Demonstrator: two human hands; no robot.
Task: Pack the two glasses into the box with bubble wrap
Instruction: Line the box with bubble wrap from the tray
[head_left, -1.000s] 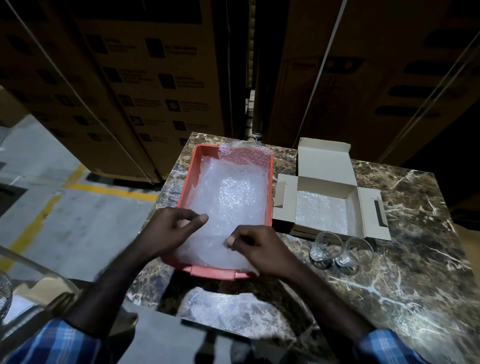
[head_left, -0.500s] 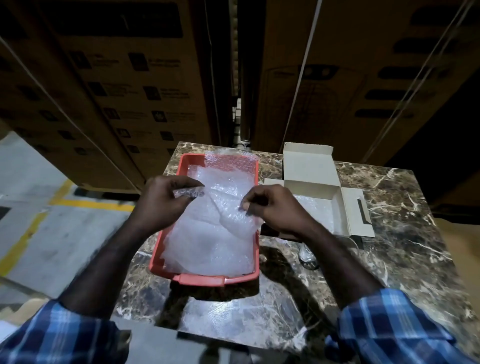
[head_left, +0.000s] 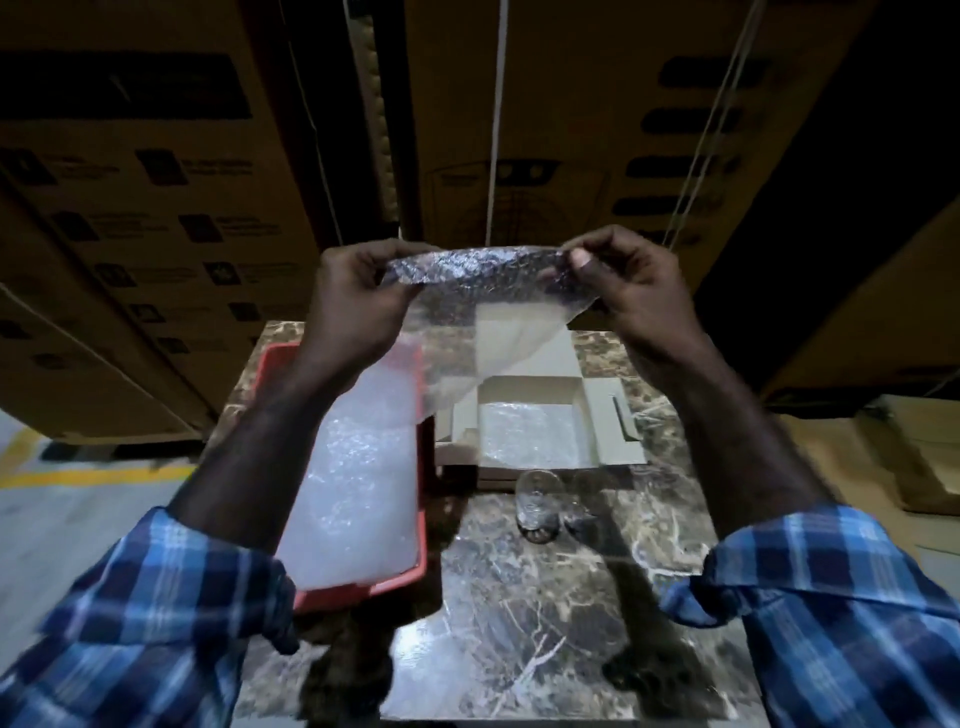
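Marble table (head_left: 545, 597); red tray (head_left: 423, 467) on its left; stacked cartons (head_left: 156, 208) behind.

— What was hard to make out?

— The second glass (head_left: 579, 512), right of the clear one, was a dark blur at centre frame. The sheet (head_left: 470, 306) veiled the box (head_left: 524, 410) lid. The left arm covered part of the tray (head_left: 423, 467).

— And at the edges?

— Both sleeves ran off the bottom corners. Carton (head_left: 156, 208) print in the upper left was too smeared to read. The right hand (head_left: 631, 288) hid its corner of the sheet.
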